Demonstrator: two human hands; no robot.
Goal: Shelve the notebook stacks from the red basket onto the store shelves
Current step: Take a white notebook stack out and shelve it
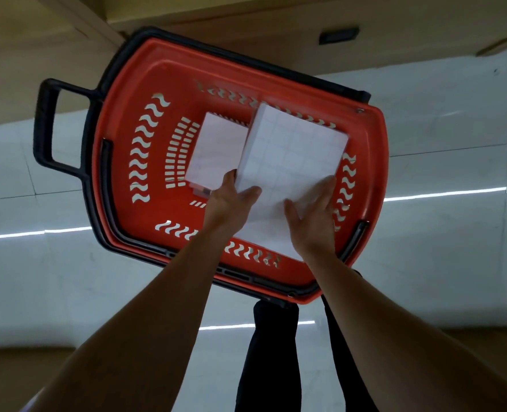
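1. Notebook stack (290,150): a thick white block with a faint grid on its top cover. It is held in both hands, tilted, above the right half of the red basket (145,84).
2. The left hand (228,200) grips the stack's near left edge. Its thumb lies on the cover, and its fingers (231,178) run down the side, where their tips are hidden.
3. The right hand (314,215) lies over the near right part of the cover. Its fingers (326,188) are spread toward the right edge and seem to curl over it, so both hands are grasping the stack.
4. A second stack (216,150), smaller in view, lies flat on the basket bottom just to the left. The held stack partly covers its right edge.
5. The basket sits on a pale tiled floor (439,138). Its black handle (47,126) sticks out to the left.
6. A pale wooden panel (216,13) runs along the far side. It is probably the foot of the store shelving, but no shelf board is in view.
7. The person's dark trouser legs (273,352) show below the basket, between the bare forearms.
8. Step in hand, as I judge it: lifting one stack out of the basket, with one more left to shelve afterwards.
9. The next move calls for raising the stack clear of the basket rim. The grip on both sides must stay firm so the loose notebooks do not fan or slide apart. The stack is then carried up to a shelf, which cannot be seen from here.
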